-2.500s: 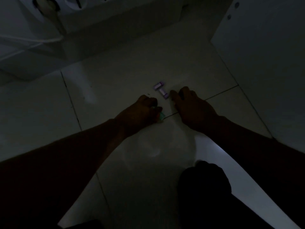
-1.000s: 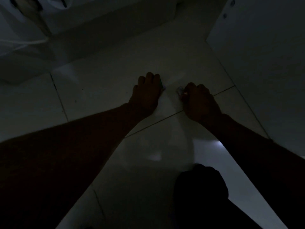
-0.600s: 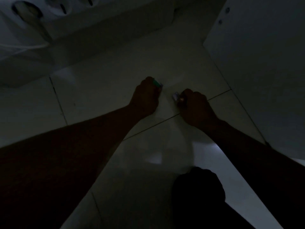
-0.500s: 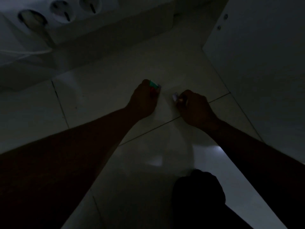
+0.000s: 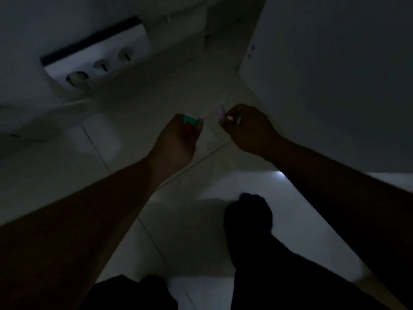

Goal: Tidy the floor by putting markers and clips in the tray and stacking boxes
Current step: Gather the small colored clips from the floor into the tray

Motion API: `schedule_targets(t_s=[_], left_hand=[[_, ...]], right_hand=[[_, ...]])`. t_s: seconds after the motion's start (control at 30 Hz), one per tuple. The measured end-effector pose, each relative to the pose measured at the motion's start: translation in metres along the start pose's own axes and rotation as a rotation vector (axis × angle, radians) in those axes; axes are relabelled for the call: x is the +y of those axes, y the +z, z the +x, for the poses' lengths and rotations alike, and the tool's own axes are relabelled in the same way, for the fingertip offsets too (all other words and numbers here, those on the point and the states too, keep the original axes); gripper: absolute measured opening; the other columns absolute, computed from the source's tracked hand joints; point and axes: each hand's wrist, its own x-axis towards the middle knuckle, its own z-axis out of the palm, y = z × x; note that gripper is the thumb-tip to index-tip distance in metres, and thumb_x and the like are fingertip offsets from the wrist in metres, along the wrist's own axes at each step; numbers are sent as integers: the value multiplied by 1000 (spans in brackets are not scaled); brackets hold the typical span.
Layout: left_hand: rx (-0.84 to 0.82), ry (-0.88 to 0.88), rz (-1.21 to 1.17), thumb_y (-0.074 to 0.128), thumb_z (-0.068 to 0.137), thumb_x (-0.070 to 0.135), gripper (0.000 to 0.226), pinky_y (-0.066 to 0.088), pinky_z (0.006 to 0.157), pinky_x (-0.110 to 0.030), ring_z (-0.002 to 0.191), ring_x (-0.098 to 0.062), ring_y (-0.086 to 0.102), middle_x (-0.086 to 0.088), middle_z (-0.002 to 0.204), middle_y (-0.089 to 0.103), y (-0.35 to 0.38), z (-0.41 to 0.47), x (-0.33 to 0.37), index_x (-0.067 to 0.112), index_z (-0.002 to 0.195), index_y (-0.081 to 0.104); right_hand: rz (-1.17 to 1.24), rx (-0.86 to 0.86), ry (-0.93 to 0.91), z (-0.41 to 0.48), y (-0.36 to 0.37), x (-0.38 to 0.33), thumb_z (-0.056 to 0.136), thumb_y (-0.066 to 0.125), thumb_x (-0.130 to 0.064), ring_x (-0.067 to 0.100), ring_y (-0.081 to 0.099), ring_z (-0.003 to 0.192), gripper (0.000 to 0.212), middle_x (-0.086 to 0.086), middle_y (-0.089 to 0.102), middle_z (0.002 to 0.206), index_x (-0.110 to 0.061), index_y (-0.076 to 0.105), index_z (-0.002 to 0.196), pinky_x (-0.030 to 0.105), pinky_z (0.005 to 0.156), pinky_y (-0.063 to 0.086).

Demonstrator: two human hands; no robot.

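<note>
The scene is very dark. My left hand [image 5: 178,137] is closed around small clips [image 5: 191,121]; green, red and purple parts show at the fingertips. My right hand [image 5: 245,128] is closed on a small purple clip [image 5: 221,113] that sticks out past the fingers. Both hands hover a little above the white tiled floor [image 5: 138,121], about a hand's width apart. No tray, markers or boxes can be made out in this view.
A white power strip [image 5: 100,57] with round sockets and a white cable [image 5: 67,104] sits at the back left. A white panel [image 5: 335,74] stands close to my right hand. My dark-clothed knee [image 5: 248,213] is below the hands.
Two purple clips lay on the floor earlier; both hands reached over them and closed. The hands have since lifted and moved apart, each holding clips. The view tilted up toward the power strip.
</note>
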Motion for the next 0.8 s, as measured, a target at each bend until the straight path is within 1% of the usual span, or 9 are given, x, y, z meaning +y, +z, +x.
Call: schedule_targets(t_s=[0.13,0.2,0.3,0.4,0.43,0.53,0.6,0.7,0.8], left_hand=[[-46,-3,35,53,92,41,29,54,79,-36,77,-10,58,3,85,56,-25,-55,52,14,103,51],[-66,-34,31,51,92,43,28,55,81,-39,77,-8,55,4,85,54,-43,-87,81,18,104,48],[-87,-33,64,50,93,44,29,55,84,-43,75,-9,55,4,83,53,-70,-135,126,17,104,48],[-87,-49,40,50,92,47,30,54,87,-46,84,-16,60,1,87,57,-97,-175,176,19,103,50],[-86,-52,30,50,91,48,32,55,87,-47,86,-18,61,0,88,58,-108,-190,196,18,103,52],[-102,-48,35,49,90,53,38,56,83,-50,85,-20,61,-3,87,58,-132,-228,253,17,101,52],[-99,-32,33,49,90,52,32,56,82,-52,84,-20,61,-2,86,57,-147,-249,291,20,97,51],[-106,-5,-1,50,90,51,27,55,83,-54,88,-25,62,-7,89,59,-162,-278,346,24,93,51],[-57,11,-20,51,88,53,27,54,84,-55,91,-28,63,-11,93,62,-178,-297,398,25,90,51]], right_hand=[[75,-3,51,-47,-36,-41,94,55,-38,14,52,74,33,2,56,80,-6,60,88,20,52,32],[102,22,81,-79,-55,-63,94,54,-40,12,51,71,33,-1,55,77,-9,57,83,14,49,33],[131,57,82,-123,-91,-100,94,56,-36,13,51,70,28,0,55,77,-11,53,81,17,51,32],[199,56,106,-159,-138,-137,93,58,-29,0,46,60,19,-11,49,71,-11,57,89,0,51,33],[212,61,111,-172,-158,-152,93,58,-29,-4,44,59,18,-16,46,70,-11,57,90,-2,50,32],[214,49,124,-202,-210,-198,94,56,-33,-3,47,62,17,-12,50,73,-16,56,93,7,50,34],[242,54,140,-219,-245,-227,95,54,-34,1,49,64,14,-9,53,75,-20,55,93,16,51,36],[265,80,138,-248,-294,-267,95,53,-38,5,48,62,22,-7,53,71,-16,58,91,22,52,37],[211,95,110,-272,-347,-302,93,55,-41,13,55,69,30,-3,58,73,-12,63,92,28,61,43]])
